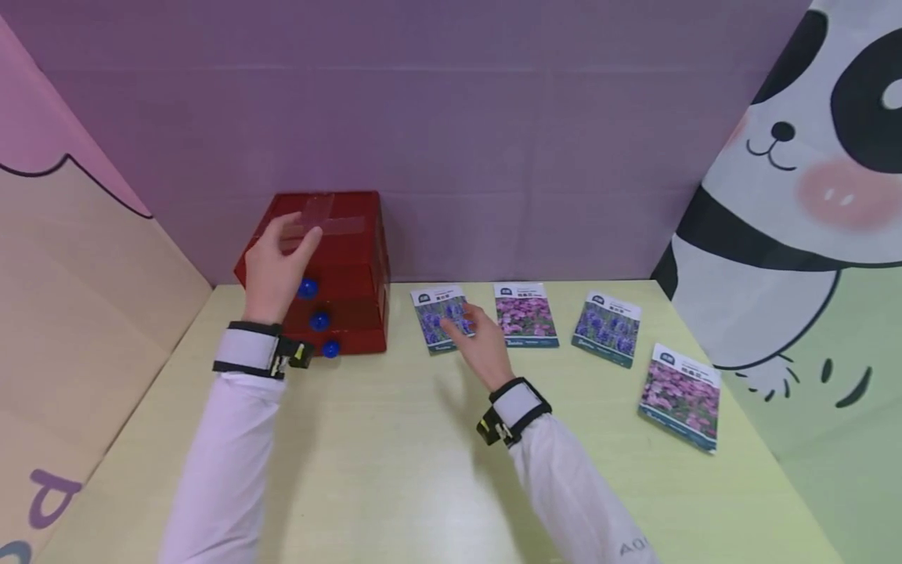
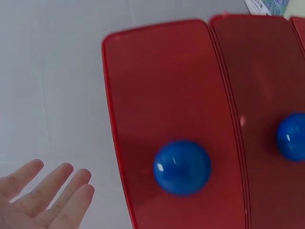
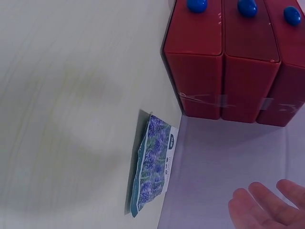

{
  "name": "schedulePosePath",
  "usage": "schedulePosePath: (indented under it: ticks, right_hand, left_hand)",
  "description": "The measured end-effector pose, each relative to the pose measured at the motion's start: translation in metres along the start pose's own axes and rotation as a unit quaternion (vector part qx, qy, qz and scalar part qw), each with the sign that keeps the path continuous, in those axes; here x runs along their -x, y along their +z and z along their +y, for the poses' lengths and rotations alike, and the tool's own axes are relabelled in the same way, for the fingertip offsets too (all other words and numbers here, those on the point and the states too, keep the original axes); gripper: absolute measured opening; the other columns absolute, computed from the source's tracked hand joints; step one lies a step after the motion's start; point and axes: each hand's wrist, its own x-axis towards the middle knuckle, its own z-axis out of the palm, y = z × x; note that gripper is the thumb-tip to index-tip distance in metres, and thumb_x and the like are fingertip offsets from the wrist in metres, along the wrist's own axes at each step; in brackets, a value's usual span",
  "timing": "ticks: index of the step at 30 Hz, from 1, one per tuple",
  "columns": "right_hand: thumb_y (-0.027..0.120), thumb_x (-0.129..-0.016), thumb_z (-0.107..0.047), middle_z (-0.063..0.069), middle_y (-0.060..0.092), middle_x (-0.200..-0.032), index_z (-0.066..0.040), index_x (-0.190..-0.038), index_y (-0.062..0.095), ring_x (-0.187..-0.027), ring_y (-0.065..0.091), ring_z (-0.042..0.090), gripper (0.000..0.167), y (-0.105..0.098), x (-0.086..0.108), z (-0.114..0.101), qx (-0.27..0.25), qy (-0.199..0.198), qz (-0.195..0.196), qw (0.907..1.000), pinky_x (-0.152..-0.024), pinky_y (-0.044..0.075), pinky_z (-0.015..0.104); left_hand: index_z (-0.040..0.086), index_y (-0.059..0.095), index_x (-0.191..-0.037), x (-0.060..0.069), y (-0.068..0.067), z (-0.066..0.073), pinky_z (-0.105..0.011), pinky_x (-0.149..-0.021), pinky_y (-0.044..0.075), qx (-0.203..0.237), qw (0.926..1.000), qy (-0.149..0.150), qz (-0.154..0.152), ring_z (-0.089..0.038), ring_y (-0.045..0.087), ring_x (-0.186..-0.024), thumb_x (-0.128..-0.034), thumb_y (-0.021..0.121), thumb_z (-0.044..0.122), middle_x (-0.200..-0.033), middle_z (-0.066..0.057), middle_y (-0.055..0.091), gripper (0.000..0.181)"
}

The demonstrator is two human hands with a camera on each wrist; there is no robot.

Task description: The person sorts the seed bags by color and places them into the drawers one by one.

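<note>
A red box of three stacked drawers [image 1: 352, 274] stands at the back left, with a round blue knob [image 2: 182, 168] on each drawer. My left hand [image 1: 271, 274] is raised in front of its upper part, fingers spread and thumb apart; the left wrist view shows the fingers [image 2: 71, 205] clear of the box. Nothing is in that hand. My right hand [image 1: 485, 348] hovers near the leftmost purple-flower seed packet [image 1: 433, 313], partly covering it in the head view. Its fingers [image 3: 264, 202] are loosely bent and empty, apart from the packet in the right wrist view.
A pink-flower packet [image 1: 528, 317], another purple-flower packet [image 1: 607, 329] and a second pink-flower packet [image 1: 682, 395] lie toward the right on the pale table [image 1: 373, 470]. A purple cloth wall [image 1: 493, 141] rises behind; a panda-printed panel [image 1: 761, 227] borders the right side.
</note>
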Motion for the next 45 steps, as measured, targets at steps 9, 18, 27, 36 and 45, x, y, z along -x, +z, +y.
schedulePosePath:
  ticks: [9,18,27,36,45]
  right_hand:
    - [0.058,-0.086,-0.045,0.019,0.057,-0.123,0.001,-0.125,0.05,-0.107,0.057,0.031,0.061,0.0,0.001,0.003,0.014,0.0,-0.003,0.9999,-0.09,0.048,0.041]
    - [0.058,-0.086,-0.044,0.019,0.059,-0.119,0.002,-0.121,0.054,-0.103,0.058,0.031,0.058,0.0,0.003,0.004,0.027,0.004,-0.006,0.9996,-0.088,0.048,0.041]
    - [0.058,-0.086,-0.044,0.021,0.06,-0.116,0.004,-0.118,0.056,-0.103,0.059,0.032,0.058,0.003,0.004,0.009,0.023,0.011,-0.007,0.9996,-0.089,0.048,0.042]
    - [0.058,-0.086,-0.044,0.02,0.062,-0.115,0.002,-0.116,0.058,-0.097,0.061,0.03,0.055,0.005,0.005,0.01,0.026,0.033,-0.011,0.9991,-0.085,0.05,0.04]
    - [0.059,-0.086,-0.041,0.02,0.063,-0.113,0.003,-0.115,0.059,-0.099,0.061,0.033,0.053,0.007,0.006,0.014,0.024,0.026,-0.007,0.9993,-0.086,0.05,0.041]
  left_hand:
    - [0.008,0.053,-0.127,-0.002,-0.02,-0.009,-0.042,-0.091,0.044,-0.053,0.9976,-0.035,0.025,-0.029,0.056,-0.108,-0.0877,0.052,0.048,-0.12,-0.015,0.06,0.056]
    - [0.001,0.056,-0.121,-0.003,-0.036,-0.02,-0.046,-0.088,0.042,-0.101,0.9942,-0.03,0.023,-0.035,0.054,-0.105,-0.0901,0.049,0.042,-0.115,-0.023,0.06,0.052]
    - [-0.003,0.059,-0.116,-0.003,-0.048,-0.028,-0.049,-0.082,0.042,-0.145,0.9892,-0.013,0.016,-0.039,0.055,-0.099,-0.0912,0.046,0.038,-0.11,-0.026,0.061,0.049]
    - [-0.006,0.055,-0.119,-0.004,-0.055,-0.041,-0.052,-0.08,0.043,-0.189,0.9815,-0.033,-0.008,-0.044,0.053,-0.1,-0.0915,0.042,0.039,-0.114,-0.029,0.058,0.054]
    - [-0.007,0.054,-0.119,-0.006,-0.06,-0.053,-0.052,-0.073,0.045,-0.214,0.9752,-0.05,-0.027,-0.044,0.054,-0.097,-0.0919,0.04,0.038,-0.113,-0.029,0.058,0.054]
